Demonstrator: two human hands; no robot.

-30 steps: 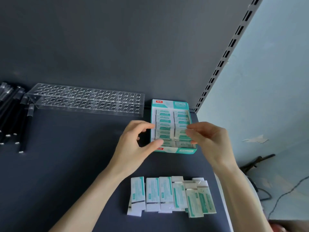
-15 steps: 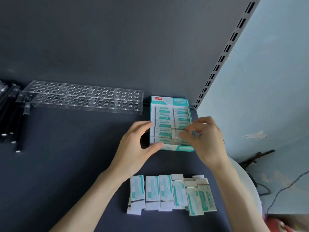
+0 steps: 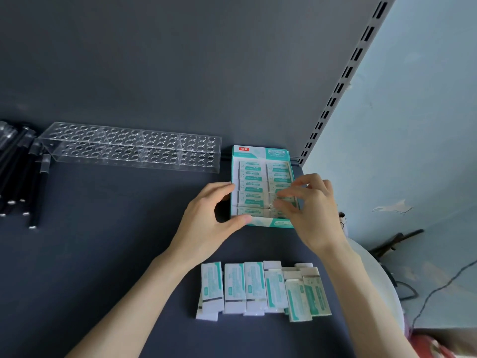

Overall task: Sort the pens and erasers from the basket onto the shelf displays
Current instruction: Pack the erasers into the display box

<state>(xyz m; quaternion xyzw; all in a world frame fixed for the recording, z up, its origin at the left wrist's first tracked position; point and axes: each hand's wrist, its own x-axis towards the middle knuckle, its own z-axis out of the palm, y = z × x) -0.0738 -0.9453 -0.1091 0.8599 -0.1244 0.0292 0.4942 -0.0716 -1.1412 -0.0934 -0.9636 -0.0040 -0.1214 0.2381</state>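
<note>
A: Moved since 1 s ago?
B: Right hand (image 3: 312,210) has been lowered from above the front rim onto the right col. of the eraser box (image 3: 260,152). Left hand (image 3: 206,223) pos. is unchanged.

A: Head view, fingers?
B: Left: thumb is laid on the box's front-left corner and forefinger on its left wall, so the box is clamped btwn them. Right: fingers are bent, a bit apart, tips down on the packed erasers (image 3: 249,187). Whether one is pinched or only pressed can't be told; too blurred.

A: Task items, rel. to fingers?
B: Packed erasers are seen just beyond the left thumb and under the right fingertips. Loose erasers (image 3: 258,288) are lined up behind both wrists, well apart from any fingertip. Pens (image 3: 23,177) and clear pen rack (image 3: 129,148) are found far out past the left knuckles, untouched.

A: Progress?
B: Erasers are judged approx. mid-way: box looks nearly filled, but a row is left loose. Pens: not started, none is stood in the rack. Basket isn't made out w/ certainty.
</note>
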